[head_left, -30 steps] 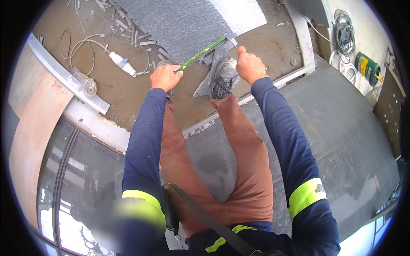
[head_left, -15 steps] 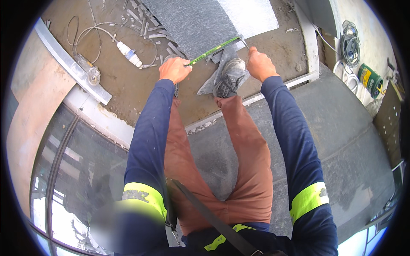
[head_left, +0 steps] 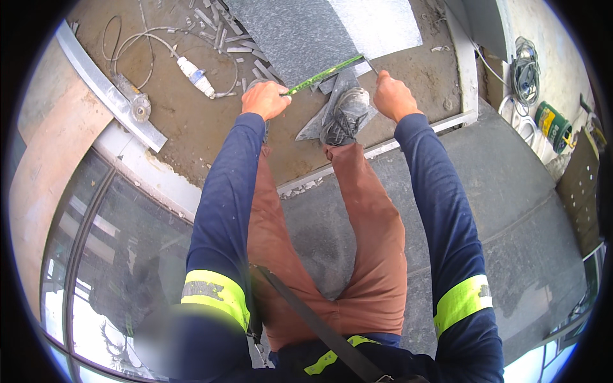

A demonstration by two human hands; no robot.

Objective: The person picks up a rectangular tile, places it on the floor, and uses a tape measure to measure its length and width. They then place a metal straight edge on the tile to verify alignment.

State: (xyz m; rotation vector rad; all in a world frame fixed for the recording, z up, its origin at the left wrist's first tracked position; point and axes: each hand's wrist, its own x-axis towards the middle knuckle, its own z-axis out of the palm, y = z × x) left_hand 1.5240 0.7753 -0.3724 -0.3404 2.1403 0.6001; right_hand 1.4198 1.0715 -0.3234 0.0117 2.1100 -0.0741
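A grey stone-like slab (head_left: 300, 38) lies ahead of my feet, its right part bright in the light. Along its near edge stretches a green tape measure (head_left: 324, 73), pulled out between my hands. My left hand (head_left: 264, 100) is closed on the tape's left end, by the slab's near left corner. My right hand (head_left: 394, 97) is closed on a thin, dark, pencil-like tool (head_left: 370, 64), whose tip meets the tape's right end at the slab's edge. Below the tape, my right shoe (head_left: 345, 115) rests by broken grey slab pieces (head_left: 311, 127).
At left, an angle grinder (head_left: 137, 102) lies by a curved metal strip (head_left: 105, 83), near a white cable plug (head_left: 195, 76). Several offcut strips (head_left: 220, 29) litter the dirt. Coiled cable (head_left: 525, 73) and a green container (head_left: 553, 126) are at right.
The view has shifted slightly. My right hand has moved a little to the right, and both hands keep their hold.
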